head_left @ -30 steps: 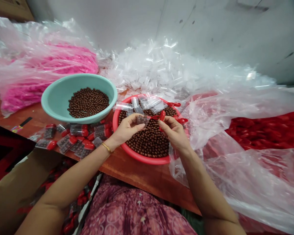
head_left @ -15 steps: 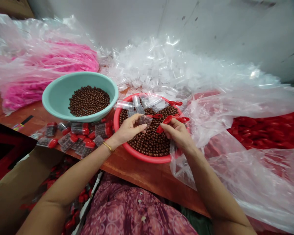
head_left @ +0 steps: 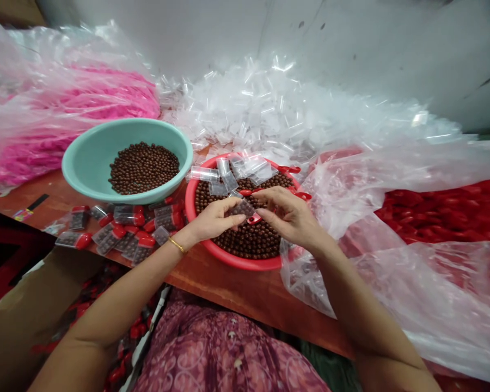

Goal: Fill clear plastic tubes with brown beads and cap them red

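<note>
My left hand [head_left: 214, 219] pinches a small clear packet [head_left: 244, 207] partly filled with brown balls, held over the red bowl [head_left: 245, 261] of brown balls. My right hand [head_left: 291, 213] is closed on a small red spoon [head_left: 254, 219], its scoop meeting the packet's end. Both hands touch above the bowl's middle. Empty clear packets [head_left: 228, 174] and more red spoons [head_left: 289, 170] lie at the bowl's far rim.
A teal bowl [head_left: 90, 163] of brown balls stands at the left. Filled packets with red spoons [head_left: 118, 231] lie in front of it. Piles of clear packets [head_left: 277, 114], a bag of pink items [head_left: 65, 120] and a bag of red spoons [head_left: 445, 212] surround the wooden table [head_left: 237, 294].
My right hand has brought the red spoon down and left from above the bowl to the packet's end. My left hand stayed nearly still with the packet.
</note>
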Action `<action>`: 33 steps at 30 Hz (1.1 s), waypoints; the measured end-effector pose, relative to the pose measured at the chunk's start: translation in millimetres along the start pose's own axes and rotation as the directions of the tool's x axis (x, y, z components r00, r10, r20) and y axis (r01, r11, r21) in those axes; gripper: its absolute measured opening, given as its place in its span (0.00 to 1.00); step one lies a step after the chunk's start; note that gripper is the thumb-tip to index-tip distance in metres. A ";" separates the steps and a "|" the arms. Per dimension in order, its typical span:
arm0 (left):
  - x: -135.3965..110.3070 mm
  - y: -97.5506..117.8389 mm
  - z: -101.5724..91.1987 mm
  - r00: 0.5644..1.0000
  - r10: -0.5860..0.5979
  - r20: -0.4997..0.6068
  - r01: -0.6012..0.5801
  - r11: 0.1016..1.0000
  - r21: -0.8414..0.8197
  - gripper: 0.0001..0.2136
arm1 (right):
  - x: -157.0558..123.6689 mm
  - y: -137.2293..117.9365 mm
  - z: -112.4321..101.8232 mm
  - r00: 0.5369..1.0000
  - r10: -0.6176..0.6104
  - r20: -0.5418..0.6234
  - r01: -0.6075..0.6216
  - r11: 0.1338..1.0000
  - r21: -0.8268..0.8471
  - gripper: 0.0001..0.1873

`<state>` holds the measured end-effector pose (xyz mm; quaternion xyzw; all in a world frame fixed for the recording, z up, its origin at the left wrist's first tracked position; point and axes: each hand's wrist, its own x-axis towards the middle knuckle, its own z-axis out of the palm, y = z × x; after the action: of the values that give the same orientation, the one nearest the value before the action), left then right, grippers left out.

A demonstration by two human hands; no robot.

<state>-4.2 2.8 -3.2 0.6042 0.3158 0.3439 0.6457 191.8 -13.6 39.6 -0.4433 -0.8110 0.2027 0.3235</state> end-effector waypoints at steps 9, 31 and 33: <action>-3.8 10.2 -6.5 0.973 -0.091 0.213 0.120 0.985 -0.124 0.12 | 15.9 5.4 9.9 0.991 0.024 0.130 -0.052 0.974 0.221 0.09; -2.2 5.4 -7.2 0.999 0.031 -0.045 -0.042 0.965 -0.260 0.15 | 9.9 27.9 2.9 0.929 0.006 0.369 0.219 0.796 -0.564 0.17; -2.2 4.8 -5.9 0.996 0.062 -0.062 -0.074 0.975 -0.208 0.13 | 4.4 28.1 4.5 0.888 -0.008 0.460 0.299 0.770 -0.564 0.17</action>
<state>-10.7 4.4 1.2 0.5334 0.2746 0.4138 0.6847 203.4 4.6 20.6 -0.3985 -0.9170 -0.0104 -0.0127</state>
